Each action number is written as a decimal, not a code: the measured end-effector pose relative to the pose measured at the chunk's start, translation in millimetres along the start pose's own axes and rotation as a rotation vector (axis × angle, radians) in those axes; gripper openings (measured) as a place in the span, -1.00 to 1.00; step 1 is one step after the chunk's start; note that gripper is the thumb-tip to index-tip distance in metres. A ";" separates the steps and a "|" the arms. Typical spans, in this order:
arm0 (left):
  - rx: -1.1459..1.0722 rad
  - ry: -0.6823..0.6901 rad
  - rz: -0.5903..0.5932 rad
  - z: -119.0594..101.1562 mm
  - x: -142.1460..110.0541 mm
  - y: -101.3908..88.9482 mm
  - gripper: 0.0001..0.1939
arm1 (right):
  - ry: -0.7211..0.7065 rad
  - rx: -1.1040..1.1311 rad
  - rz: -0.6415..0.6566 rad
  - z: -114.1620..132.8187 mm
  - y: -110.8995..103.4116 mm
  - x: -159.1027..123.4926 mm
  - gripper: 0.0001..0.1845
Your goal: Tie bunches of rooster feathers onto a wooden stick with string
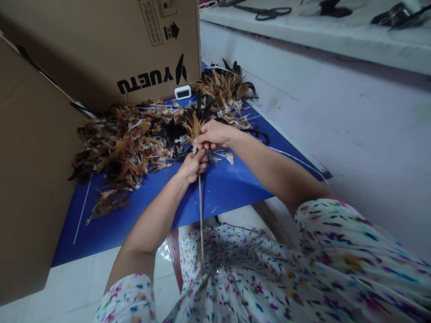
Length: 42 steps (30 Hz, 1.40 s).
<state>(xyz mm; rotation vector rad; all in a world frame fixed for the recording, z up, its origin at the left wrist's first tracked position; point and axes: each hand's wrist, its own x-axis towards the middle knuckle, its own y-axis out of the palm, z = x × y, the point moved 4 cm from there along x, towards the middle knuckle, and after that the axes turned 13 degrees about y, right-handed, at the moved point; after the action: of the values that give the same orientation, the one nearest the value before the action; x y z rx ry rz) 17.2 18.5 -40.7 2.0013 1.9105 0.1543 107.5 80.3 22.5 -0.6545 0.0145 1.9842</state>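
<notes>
My left hand [193,168] is closed around the upper part of a thin wooden stick [201,211], which runs down to my lap. Brown and black feathers [192,124] stand up from the stick's top end. Just above the left, my right hand [213,134] pinches the base of these feathers, fingertips pressed together. Loose brown and black feathers [124,139] lie heaped to the left on the blue table [232,188]. Black feathers [171,132] sit right beside my hands. Whether a thread is between my right fingertips is too small to tell.
A large cardboard box [148,49] stands behind the feathers, and another cardboard panel [33,170] rises at the left. A small white digital clock [182,93] sits before the box. More feathers [225,87] lie at the back right. Black scissors [269,12] rest on the white ledge [323,38].
</notes>
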 end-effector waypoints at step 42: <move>-0.015 0.052 0.110 -11.4 1.3 -0.6 -0.63 | -0.021 -0.313 -0.176 -54.3 -8.3 -46.5 -0.51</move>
<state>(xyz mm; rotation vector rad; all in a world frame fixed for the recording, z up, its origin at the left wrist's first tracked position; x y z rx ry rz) 13.0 22.0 -30.6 2.1125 1.8249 0.2511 154.4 31.0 -0.7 -0.8058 -0.3613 1.8383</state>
